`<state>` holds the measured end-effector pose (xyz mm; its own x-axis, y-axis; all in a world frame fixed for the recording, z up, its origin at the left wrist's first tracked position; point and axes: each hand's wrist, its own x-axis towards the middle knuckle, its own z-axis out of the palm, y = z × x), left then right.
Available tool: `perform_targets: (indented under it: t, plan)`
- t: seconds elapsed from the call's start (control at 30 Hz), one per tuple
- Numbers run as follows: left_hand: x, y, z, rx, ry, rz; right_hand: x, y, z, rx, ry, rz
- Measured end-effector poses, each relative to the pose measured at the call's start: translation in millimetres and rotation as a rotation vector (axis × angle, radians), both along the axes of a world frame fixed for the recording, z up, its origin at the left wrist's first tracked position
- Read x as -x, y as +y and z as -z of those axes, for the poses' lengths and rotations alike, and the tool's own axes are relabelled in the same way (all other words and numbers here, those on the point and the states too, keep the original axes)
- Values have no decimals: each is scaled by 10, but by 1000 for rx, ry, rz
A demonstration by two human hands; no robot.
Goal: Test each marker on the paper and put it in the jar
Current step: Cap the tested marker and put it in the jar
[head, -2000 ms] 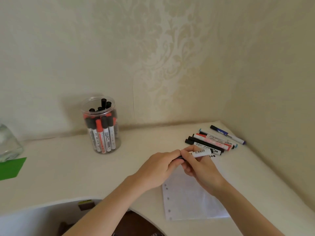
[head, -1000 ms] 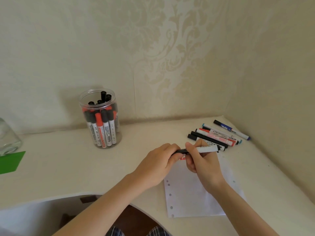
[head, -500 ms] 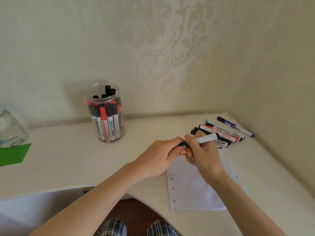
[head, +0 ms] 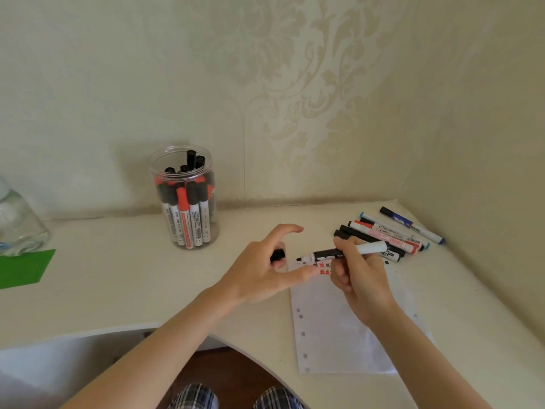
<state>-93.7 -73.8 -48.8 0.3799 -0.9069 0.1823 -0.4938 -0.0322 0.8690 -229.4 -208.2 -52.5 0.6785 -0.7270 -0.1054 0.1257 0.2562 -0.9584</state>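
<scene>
Head view. The right hand (head: pixel 361 278) has its fingers (head: pixel 342 245) curled round the barrel of an uncapped marker (head: pixel 343 252), which lies nearly level with its black tip pointing left, just above the far edge of the paper (head: pixel 333 329). The marker is white at its rear and black toward the tip. The left hand (head: pixel 259 276) is spread: forefinger and thumb stand well apart, the thumb tip touching the paper's far left corner, while the lower fingers hold a black cap (head: pixel 277 255) against the palm. The paper is a white punched sheet lying on the counter (head: pixel 118 276), with small red and black test marks (head: pixel 323 267) along its far edge, beside the marker's tip. Just beyond the right hand, at the far right of the counter, a row of loose markers (head: pixel 392 231) lies side by side, capped in black, red and blue. The jar (head: pixel 185 199), clear and open-topped, stands upright at the far left of the hands, well apart from them, packed with black- and red-capped markers standing upright. At the left edge stand a glass vessel (head: pixel 17 222) and a green sheet (head: pixel 23 268).
</scene>
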Motion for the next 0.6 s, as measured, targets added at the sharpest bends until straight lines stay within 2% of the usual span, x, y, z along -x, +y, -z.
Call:
perform_targets:
  t: [0.13, 0.27, 0.43, 0.53, 0.6]
  plan:
    - [-105, -29, 239, -63, -109, -77, 119, -144, -1, -20, 95, 78]
    - [-48, -161, 345, -159, -271, -87, 172, -304, 37, 46, 193, 35]
    - [-40, -418, 470, -234, -521, -125, 138, -488, 110, 288, 312, 42]
    - [-55, -448, 596, -188, -567, -158, 151, -512, 201, 468, 405, 79]
    - [-83, -442, 633, -159, -544, -185, 151, -510, 250, 512, 417, 111]
